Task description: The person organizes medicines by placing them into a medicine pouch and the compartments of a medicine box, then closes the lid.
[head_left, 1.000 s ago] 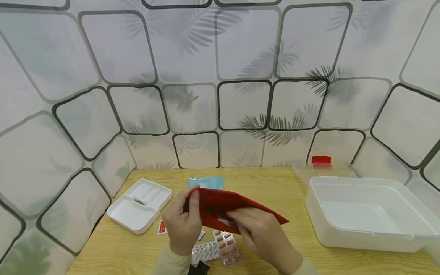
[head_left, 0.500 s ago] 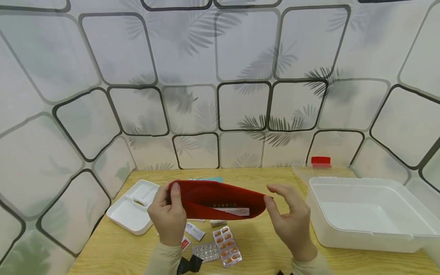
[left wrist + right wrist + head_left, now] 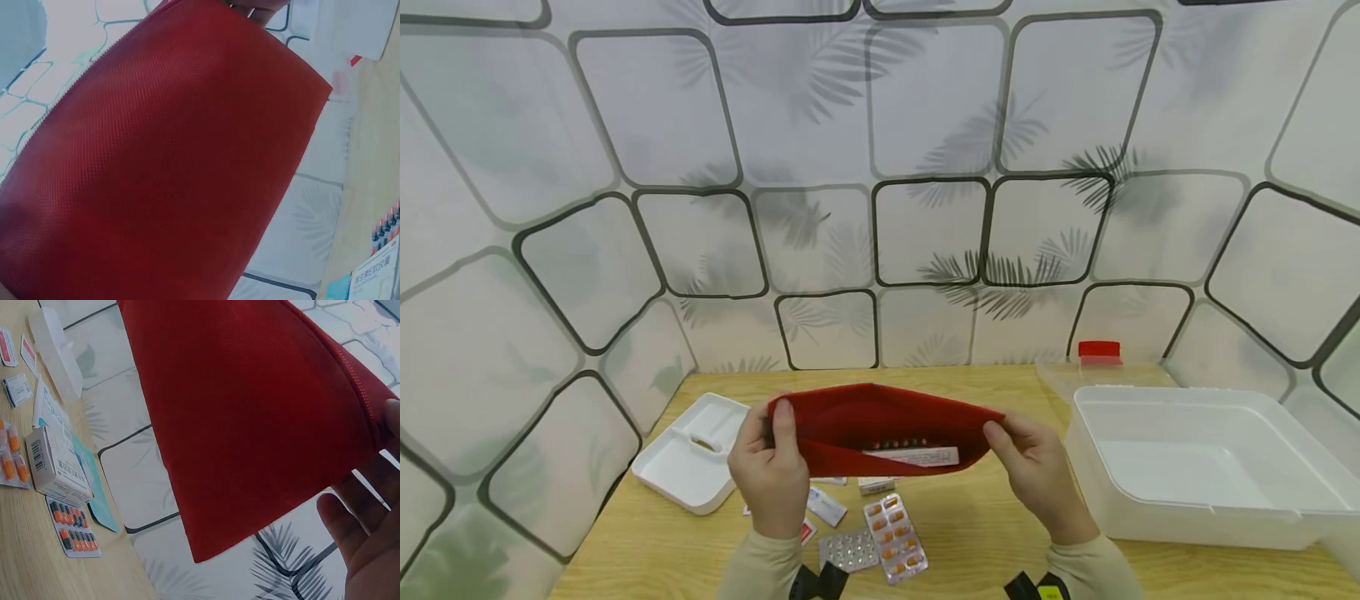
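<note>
Both hands stretch a red zip pouch (image 3: 880, 412) in front of the body in the head view, its mouth facing up towards me. My left hand (image 3: 771, 479) pinches the left end, thumb on the near side. At the right end my right hand (image 3: 1037, 471) pinches the corner. Inside the mouth lie a white printed strip (image 3: 921, 456) and a row of small orange and dark ends. Smooth red fabric with a zipper along one edge fills both wrist views. The pouch's lower part and the far fingers are hidden in the head view.
Below the pouch lie an orange capsule blister (image 3: 895, 537), a silver tablet blister (image 3: 847, 550) and small packets (image 3: 826, 506). A white medicine box (image 3: 56, 465) sits by a dark-and-orange capsule blister (image 3: 74, 526). A white tray (image 3: 692, 450) is left, a white bin (image 3: 1195, 525) right.
My right hand has come out of the pouch and moved right to take its right corner. The pouch is now spread wider and more level, showing its contents.
</note>
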A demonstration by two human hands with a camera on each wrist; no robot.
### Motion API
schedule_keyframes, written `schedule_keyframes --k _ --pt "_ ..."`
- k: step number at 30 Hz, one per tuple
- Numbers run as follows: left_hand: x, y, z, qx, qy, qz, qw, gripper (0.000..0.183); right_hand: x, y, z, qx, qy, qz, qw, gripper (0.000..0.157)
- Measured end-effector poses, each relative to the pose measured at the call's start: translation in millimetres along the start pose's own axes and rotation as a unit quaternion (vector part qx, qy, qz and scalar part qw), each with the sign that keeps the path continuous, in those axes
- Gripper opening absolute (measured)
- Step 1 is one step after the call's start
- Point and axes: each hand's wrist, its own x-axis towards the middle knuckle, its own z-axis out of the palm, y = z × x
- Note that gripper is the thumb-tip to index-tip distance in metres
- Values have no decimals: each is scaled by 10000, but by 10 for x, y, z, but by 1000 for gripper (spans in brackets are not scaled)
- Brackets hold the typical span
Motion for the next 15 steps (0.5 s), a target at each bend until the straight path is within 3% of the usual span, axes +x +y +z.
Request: schedule_keyframes --k 4,8,15 --pt "-65 2 44 -402 -428 241 9980 11 6 -27 11 163 504 -107 9985 18" --pt "-155 45 103 -414 -802 629 9939 16 12 -90 33 548 1026 -97 9932 19" --pt "-285 80 179 -553 -910 1546 9822 10 22 -228 76 503 1461 385 9872 24"
